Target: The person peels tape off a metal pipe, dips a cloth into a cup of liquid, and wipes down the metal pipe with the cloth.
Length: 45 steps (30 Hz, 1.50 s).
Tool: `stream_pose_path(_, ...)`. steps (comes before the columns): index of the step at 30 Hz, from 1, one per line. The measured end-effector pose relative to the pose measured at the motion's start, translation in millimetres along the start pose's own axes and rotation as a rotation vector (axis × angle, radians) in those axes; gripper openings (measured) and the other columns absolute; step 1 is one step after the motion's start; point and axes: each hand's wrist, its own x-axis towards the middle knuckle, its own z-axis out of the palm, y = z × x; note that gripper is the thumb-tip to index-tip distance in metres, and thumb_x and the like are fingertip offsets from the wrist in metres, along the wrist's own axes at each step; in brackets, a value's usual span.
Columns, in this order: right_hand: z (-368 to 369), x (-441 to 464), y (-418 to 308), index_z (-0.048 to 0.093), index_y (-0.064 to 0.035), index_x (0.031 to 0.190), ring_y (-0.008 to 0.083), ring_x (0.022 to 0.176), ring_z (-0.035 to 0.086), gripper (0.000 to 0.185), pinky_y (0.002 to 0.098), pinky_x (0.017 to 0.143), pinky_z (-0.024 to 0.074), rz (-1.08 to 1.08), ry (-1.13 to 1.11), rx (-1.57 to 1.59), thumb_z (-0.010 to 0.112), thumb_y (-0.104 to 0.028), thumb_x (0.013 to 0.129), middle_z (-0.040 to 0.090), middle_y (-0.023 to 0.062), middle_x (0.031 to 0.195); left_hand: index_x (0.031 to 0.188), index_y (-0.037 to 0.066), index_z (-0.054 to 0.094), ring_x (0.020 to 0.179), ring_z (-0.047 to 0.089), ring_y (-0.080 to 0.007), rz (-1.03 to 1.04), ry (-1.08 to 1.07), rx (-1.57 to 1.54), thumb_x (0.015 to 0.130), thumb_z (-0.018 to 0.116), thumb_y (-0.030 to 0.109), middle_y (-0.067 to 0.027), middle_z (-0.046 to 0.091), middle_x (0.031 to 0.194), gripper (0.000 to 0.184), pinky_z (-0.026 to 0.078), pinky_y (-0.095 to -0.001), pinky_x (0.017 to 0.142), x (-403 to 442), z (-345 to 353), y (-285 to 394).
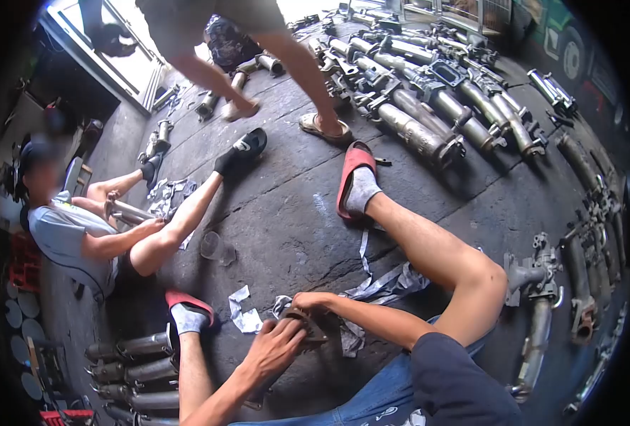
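Observation:
Between my knees is a metal pipe part with a brownish flange (pixel 315 332), its body mostly hidden under my left forearm. My left hand (pixel 279 346) lies over the flanged end with its fingers curled round it. At the far side of that end, my right hand (pixel 313 302) is closed, fingers bunched together; what they pinch is hidden. A whitish crumpled strip (pixel 281 305) shows beside the right fingers. Another white strip (pixel 244 311) lies on the floor to the left, and grey-white strips (pixel 393 281) are heaped by my right leg.
Several metal pipes (pixel 144 373) lie at lower left, with many more (pixel 418 131) piled at upper right. A pipe assembly (pixel 538 334) rests on the right. A clear plastic cup (pixel 217 248) stands ahead. One person (pixel 73 234) sits left holding a pipe; another (pixel 215 35) stands ahead.

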Motion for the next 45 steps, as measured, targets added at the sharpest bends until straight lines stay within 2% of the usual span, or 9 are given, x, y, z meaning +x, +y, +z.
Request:
stream_pose_path(4, 44.6, -75.7, -97.3, 0.067, -0.0067, 0.084, 0.0202, 0.051, 0.059, 0.017, 0.0350, 0.041, 0.0377, 0.180, -0.040, 0.010, 0.058, -0.022, 0.083, 0.064, 0.0090, 0.075, 0.109, 0.010, 0.065, 0.112, 0.060, -0.0239, -0.242, 0.112, 0.063, 0.082, 0.073, 0.029, -0.0066, 0.061, 0.116, 0.034, 0.039, -0.0406, 0.087, -50.5, -44.5, 5.7)
stream_pose_path(13, 108.1, -142.7, -143.6, 0.058, -0.0091, 0.086, 0.0239, 0.069, 0.072, 0.017, 0.0364, 0.053, 0.0510, 0.345, 0.046, 0.520, 0.051, -0.023, 0.092, 0.064, 0.0065, 0.080, 0.101, 0.009, 0.067, 0.109, 0.060, -0.0283, -0.555, 0.380, 0.060, 0.072, 0.081, 0.014, -0.0092, 0.061, 0.112, 0.033, 0.037, -0.0426, 0.094, -112.8, -64.6, 8.5)
stream_pose_path(15, 112.8, -164.5, -150.9, 0.059, -0.0064, 0.088, 0.0251, 0.070, 0.071, 0.018, 0.0355, 0.055, 0.0522, 0.361, 0.111, 0.605, 0.053, -0.023, 0.093, 0.063, 0.0079, 0.080, 0.102, 0.006, 0.067, 0.110, 0.060, -0.0340, -0.518, 0.389, 0.053, 0.076, 0.078, 0.018, -0.0123, 0.060, 0.114, 0.031, 0.048, -0.0455, 0.090, -116.2, -65.1, 4.6)
stream_pose_path(22, 154.2, -247.1, -139.9, 0.064, -0.0009, 0.093, 0.0205, 0.072, 0.068, 0.024, 0.0299, 0.061, 0.0539, -0.056, 0.234, 0.998, 0.052, -0.021, 0.097, 0.069, 0.0124, 0.083, 0.107, 0.006, 0.061, 0.110, 0.057, -0.0358, -0.603, 0.488, 0.030, 0.076, 0.073, 0.001, -0.0134, 0.061, 0.113, 0.033, 0.038, -0.0467, 0.095, -113.8, -57.6, -18.8)
stream_pose_path(25, 165.2, -259.3, -125.8, 0.058, -0.0030, 0.084, 0.0186, 0.078, 0.067, 0.020, 0.0278, 0.061, 0.0521, -0.246, 0.203, 0.905, 0.052, -0.018, 0.096, 0.063, 0.0088, 0.086, 0.106, 0.005, 0.063, 0.112, 0.057, -0.0321, -0.549, 0.500, 0.026, 0.077, 0.077, 0.007, -0.0116, 0.061, 0.117, 0.032, 0.040, -0.0438, 0.093, -106.9, -51.6, -24.9)
stream_pose_path(28, 167.4, -244.5, -125.3, 0.054, -0.0037, 0.093, 0.0165, 0.086, 0.065, 0.017, 0.0285, 0.063, 0.0502, -0.109, 0.464, 0.591, 0.056, -0.020, 0.097, 0.063, 0.0079, 0.094, 0.107, 0.004, 0.063, 0.113, 0.057, -0.0336, -0.508, 0.472, -0.015, 0.076, 0.078, 0.007, -0.0121, 0.061, 0.118, 0.034, 0.042, -0.0439, 0.094, -101.1, -53.8, -25.7)
stream_pose_path(31, 152.2, -215.8, -119.9, 0.046, 0.0016, 0.124, 0.0313, 0.118, 0.055, 0.056, 0.0442, 0.098, 0.0475, -0.302, 0.838, -0.307, 0.074, -0.027, 0.086, 0.055, 0.0195, 0.119, 0.105, 0.003, 0.064, 0.111, 0.057, -0.0340, -0.500, 0.468, -0.007, 0.075, 0.078, 0.007, -0.0129, 0.062, 0.117, 0.033, 0.042, -0.0433, 0.096, -102.0, -55.4, -24.7)
stream_pose_path(34, 133.9, -190.7, -135.1, 0.033, 0.0010, 0.144, 0.0461, 0.140, 0.035, 0.091, 0.0541, 0.116, 0.0307, -0.379, 0.912, -0.616, 0.082, -0.033, 0.075, 0.033, 0.0294, 0.151, 0.106, 0.005, 0.064, 0.112, 0.057, -0.0327, -0.482, 0.464, -0.010, 0.078, 0.078, 0.011, -0.0120, 0.061, 0.117, 0.032, 0.041, -0.0432, 0.095, -113.3, -53.8, -28.2)
stream_pose_path(45, 117.9, -126.5, -174.2, 0.052, -0.0179, 0.136, 0.0388, 0.138, 0.039, 0.065, 0.0553, 0.115, 0.0285, -0.885, 0.729, -0.792, 0.078, -0.020, 0.078, 0.041, 0.0186, 0.146, 0.104, 0.002, 0.064, 0.108, 0.059, -0.0368, -0.600, 0.485, -0.277, 0.075, 0.077, 0.002, -0.0162, 0.061, 0.114, 0.032, 0.047, -0.0452, 0.094, -155.0, -63.4, -44.3)
